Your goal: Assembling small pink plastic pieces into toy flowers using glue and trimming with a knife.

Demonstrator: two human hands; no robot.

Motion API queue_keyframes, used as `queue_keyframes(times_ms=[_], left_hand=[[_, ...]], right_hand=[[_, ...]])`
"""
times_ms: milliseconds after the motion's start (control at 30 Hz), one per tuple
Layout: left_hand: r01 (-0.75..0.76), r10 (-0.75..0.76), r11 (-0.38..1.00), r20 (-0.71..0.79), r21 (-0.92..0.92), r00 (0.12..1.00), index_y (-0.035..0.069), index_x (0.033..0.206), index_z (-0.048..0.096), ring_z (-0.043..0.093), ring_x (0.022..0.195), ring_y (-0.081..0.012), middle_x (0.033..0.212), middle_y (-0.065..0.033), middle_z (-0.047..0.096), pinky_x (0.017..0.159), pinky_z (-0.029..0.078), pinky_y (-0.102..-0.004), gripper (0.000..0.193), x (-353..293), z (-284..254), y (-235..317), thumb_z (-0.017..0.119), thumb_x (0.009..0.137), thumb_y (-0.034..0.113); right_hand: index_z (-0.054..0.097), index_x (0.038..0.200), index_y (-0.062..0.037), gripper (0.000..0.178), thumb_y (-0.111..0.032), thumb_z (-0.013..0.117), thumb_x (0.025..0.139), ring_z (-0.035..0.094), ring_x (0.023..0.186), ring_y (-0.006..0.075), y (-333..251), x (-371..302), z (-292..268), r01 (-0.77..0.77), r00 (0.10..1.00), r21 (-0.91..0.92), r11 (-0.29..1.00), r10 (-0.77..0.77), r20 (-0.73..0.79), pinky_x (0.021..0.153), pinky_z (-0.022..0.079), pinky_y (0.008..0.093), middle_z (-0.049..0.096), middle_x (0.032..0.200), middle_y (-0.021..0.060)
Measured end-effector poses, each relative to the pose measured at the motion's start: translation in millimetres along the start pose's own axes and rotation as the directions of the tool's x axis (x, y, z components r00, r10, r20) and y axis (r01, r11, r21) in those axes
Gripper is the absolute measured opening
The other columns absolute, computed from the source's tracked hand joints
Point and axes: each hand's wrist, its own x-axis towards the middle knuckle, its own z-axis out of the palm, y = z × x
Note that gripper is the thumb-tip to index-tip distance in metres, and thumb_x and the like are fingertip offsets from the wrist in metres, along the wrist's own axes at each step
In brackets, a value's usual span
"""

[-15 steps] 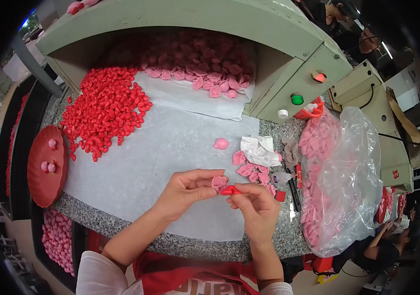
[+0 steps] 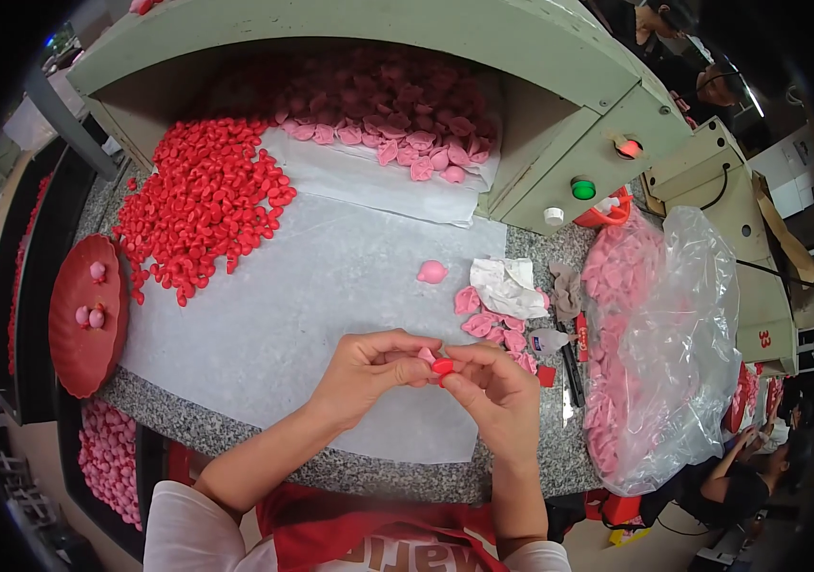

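Above the near part of the paper sheet, both my hands meet with fingers pinched. My left hand point(image 2: 361, 372) grips a pink hollow shell piece point(image 2: 426, 355), mostly covered by the fingertips. My right hand point(image 2: 497, 386) pinches a small glossy red piece point(image 2: 442, 366), held against the pink one. Beyond them, a closed pink rounded piece point(image 2: 432, 273) lies alone on the white paper point(image 2: 330, 276). Several pink shells point(image 2: 483, 324) lie just past my right hand, beside a crumpled white cloth point(image 2: 510, 288).
A heap of red pieces point(image 2: 202, 210) spreads at the left, near a red scalloped plate point(image 2: 82, 324) holding a few pink-and-red pieces. More pink shells point(image 2: 416, 143) fill the green machine's opening point(image 2: 521, 57). At the right lies a clear plastic bag point(image 2: 679, 353) beside a small bottle point(image 2: 548, 341).
My hands have come closer together, and the red piece now presses against the pink shell, which shows less between my fingers. The view has shifted slightly.
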Motion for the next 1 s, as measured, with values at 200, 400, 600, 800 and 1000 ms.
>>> queue_keyframes(times_ms=[200, 400, 600, 800, 1000], left_hand=[[0.055, -0.059, 0.997, -0.09, -0.046, 0.994, -0.003, 0.096, 0.059, 0.058, 0.077, -0.0137, 0.086, -0.0099, 0.061, 0.068, 0.049, -0.0254, 0.018, 6, 3, 0, 0.059, 0.079, 0.005], [0.052, -0.033, 0.995, -0.214, 0.083, 0.976, -0.003, 0.088, 0.058, 0.059, 0.071, -0.0147, 0.083, -0.0104, 0.061, 0.063, 0.049, -0.0253, 0.01, 4, 15, -6, 0.054, 0.079, -0.001], [0.069, -0.073, 0.997, -0.199, -0.027, 0.977, -0.002, 0.089, 0.058, 0.06, 0.072, -0.0154, 0.082, -0.0094, 0.06, 0.061, 0.051, -0.0251, 0.01, -3, 7, -10, 0.055, 0.079, 0.0], [-0.005, 0.005, 1.0, -0.104, -0.002, 0.995, -0.001, 0.087, 0.058, 0.06, 0.074, -0.0156, 0.087, -0.0083, 0.059, 0.062, 0.051, -0.0248, 0.009, -2, 14, -2, 0.057, 0.079, 0.0], [-0.071, 0.067, 0.997, -0.095, -0.032, 0.993, -0.001, 0.086, 0.057, 0.056, 0.072, -0.0136, 0.082, -0.0065, 0.057, 0.063, 0.046, -0.0259, 0.008, 3, 9, 0, 0.057, 0.078, -0.001]], right_hand=[[0.059, 0.093, 0.0021, 0.026, 0.007, 0.064, 0.068, 0.05, 0.068, 0.0066, -3, 5, 4, -0.011, 1.0, -0.2, 0.98, 0.016, 0.026, 0.058, 0.041, 0.0186, 0.054, 0.084, 0.0043], [0.061, 0.092, -0.0047, 0.023, -0.005, 0.067, 0.07, 0.051, 0.061, 0.0057, 7, 1, -2, -0.035, 0.999, -0.111, 0.993, 0.039, 0.029, 0.054, 0.043, 0.0198, 0.056, 0.078, 0.0016], [0.059, 0.091, -0.0029, 0.026, -0.016, 0.07, 0.072, 0.048, 0.061, 0.0048, 18, -3, 3, -0.188, 0.982, -0.078, 0.979, 0.19, 0.013, 0.053, 0.043, 0.0202, 0.055, 0.075, 0.0006], [0.058, 0.089, -0.0024, 0.025, -0.015, 0.07, 0.072, 0.052, 0.065, 0.0059, 9, -3, 2, 0.009, 1.0, -0.146, 0.989, -0.011, -0.01, 0.058, 0.043, 0.02, 0.057, 0.078, 0.0013], [0.058, 0.087, -0.0009, 0.024, -0.012, 0.071, 0.07, 0.055, 0.07, 0.0098, 6, 7, 9, -0.148, 0.989, -0.101, 0.984, 0.15, 0.009, 0.063, 0.044, 0.0228, 0.057, 0.079, 0.0032]])
